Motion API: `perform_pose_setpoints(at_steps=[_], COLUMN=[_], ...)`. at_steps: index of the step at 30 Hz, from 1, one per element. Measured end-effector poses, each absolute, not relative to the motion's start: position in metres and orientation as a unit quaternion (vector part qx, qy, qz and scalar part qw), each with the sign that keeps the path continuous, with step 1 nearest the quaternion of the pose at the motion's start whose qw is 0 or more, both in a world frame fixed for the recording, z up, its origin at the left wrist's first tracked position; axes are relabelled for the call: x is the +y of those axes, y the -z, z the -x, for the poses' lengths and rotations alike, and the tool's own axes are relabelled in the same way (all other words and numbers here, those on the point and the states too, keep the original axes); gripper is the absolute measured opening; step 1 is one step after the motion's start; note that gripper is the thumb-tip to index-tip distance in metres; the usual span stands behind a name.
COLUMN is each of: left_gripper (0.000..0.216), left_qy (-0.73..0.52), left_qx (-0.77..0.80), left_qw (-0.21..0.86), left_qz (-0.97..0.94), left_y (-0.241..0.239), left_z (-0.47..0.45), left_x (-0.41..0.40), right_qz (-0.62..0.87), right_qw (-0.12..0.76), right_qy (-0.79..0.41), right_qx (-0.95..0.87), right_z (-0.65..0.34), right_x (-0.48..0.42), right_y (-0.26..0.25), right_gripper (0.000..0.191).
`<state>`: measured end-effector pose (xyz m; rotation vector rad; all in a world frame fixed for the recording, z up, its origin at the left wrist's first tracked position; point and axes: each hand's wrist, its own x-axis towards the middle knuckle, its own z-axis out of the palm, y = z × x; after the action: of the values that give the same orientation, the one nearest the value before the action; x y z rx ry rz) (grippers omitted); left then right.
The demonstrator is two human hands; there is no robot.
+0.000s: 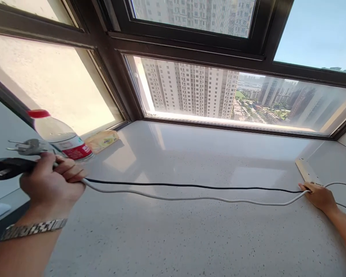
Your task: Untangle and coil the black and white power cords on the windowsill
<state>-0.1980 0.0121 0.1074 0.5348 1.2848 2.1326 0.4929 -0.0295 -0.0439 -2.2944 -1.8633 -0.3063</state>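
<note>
My left hand (53, 179) is closed around a black cable (161, 184) and a white cable (167, 198), close to their plug ends. A grey-white plug (31, 147) with metal prongs and a black plug (10, 168) stick out past the thumb. Both cables run side by side, slightly slack, across to my right hand (320, 196), whose fingers are wrapped round them. Beyond that hand the cables go on out of the right edge. A pale power strip (304, 169) lies on the sill just behind my right hand, partly hidden by it.
A clear bottle (63, 134) with a red cap and red label stands behind my left hand. Beside it lies a yellow tissue pack (102, 140). The speckled white windowsill (173, 238) is bordered by dark-framed windows (190, 48), with tall buildings outside.
</note>
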Motion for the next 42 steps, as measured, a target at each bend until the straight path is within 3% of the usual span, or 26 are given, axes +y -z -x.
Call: perform_pose_setpoints(at_steps=[5,9,11,14,18,21,22,25,27,31,35,39,42], left_gripper=[0.034,0.029,0.027,0.036,0.054,0.05,0.047,0.045,0.047,0.056,0.063,0.049,0.04], left_qy=[-0.806,-0.787,-0.768,-0.747,-0.716,-0.655,-0.629,-0.567,-0.552,-0.623,-0.755,-0.785,-0.801], left_qx=[0.424,0.361,0.338,0.32,0.313,0.29,0.285,0.277,0.271,0.28,0.377,0.508,0.523], left_qw=[0.362,0.456,0.5,0.541,0.586,0.652,0.674,0.713,0.719,0.649,0.428,0.223,0.157], left_qz=[-0.198,-0.205,-0.214,-0.217,-0.213,-0.248,-0.263,-0.306,-0.324,-0.334,-0.324,-0.275,-0.246], left_y=[-0.087,-0.07,-0.061,-0.046,-0.025,-0.011,-0.007,-0.001,-0.003,-0.013,-0.014,-0.011,-0.01], left_z=[0.189,0.158,0.133,0.085,0.026,0.004,0.002,0.005,0.011,0.037,0.081,0.117,0.127], left_x=[0.015,0.028,0.033,0.035,0.024,0.011,0.006,0.0,0.003,0.023,0.046,0.055,0.058], right_qz=[0.782,0.861,0.872,0.775,0.605,0.561,0.555,0.569,0.576,0.625,0.698,0.747,0.784], right_qw=[0.016,-0.056,-0.066,-0.019,0.129,0.181,0.184,0.183,0.173,0.142,0.128,0.128,0.121], right_qy=[0.082,0.084,0.1,0.094,0.033,-0.046,-0.069,-0.108,-0.112,-0.1,-0.116,-0.12,-0.142], right_qx=[-0.617,-0.499,-0.475,-0.625,-0.785,-0.806,-0.808,-0.794,-0.791,-0.761,-0.695,-0.642,-0.592], right_z=[-0.496,-0.473,-0.446,-0.377,-0.244,-0.154,-0.134,-0.113,-0.127,-0.177,-0.222,-0.268,-0.299], right_x=[-0.018,-0.001,0.003,-0.009,-0.043,-0.053,-0.052,-0.039,-0.03,-0.015,-0.001,0.005,0.004], right_y=[0.025,0.004,-0.002,-0.006,0.001,0.01,0.013,0.019,0.02,0.015,0.009,0.007,0.005], right_gripper=[0.034,0.022,0.03,0.058,0.072,0.085,0.079,0.028,0.019,0.032,0.046,0.055,0.056])
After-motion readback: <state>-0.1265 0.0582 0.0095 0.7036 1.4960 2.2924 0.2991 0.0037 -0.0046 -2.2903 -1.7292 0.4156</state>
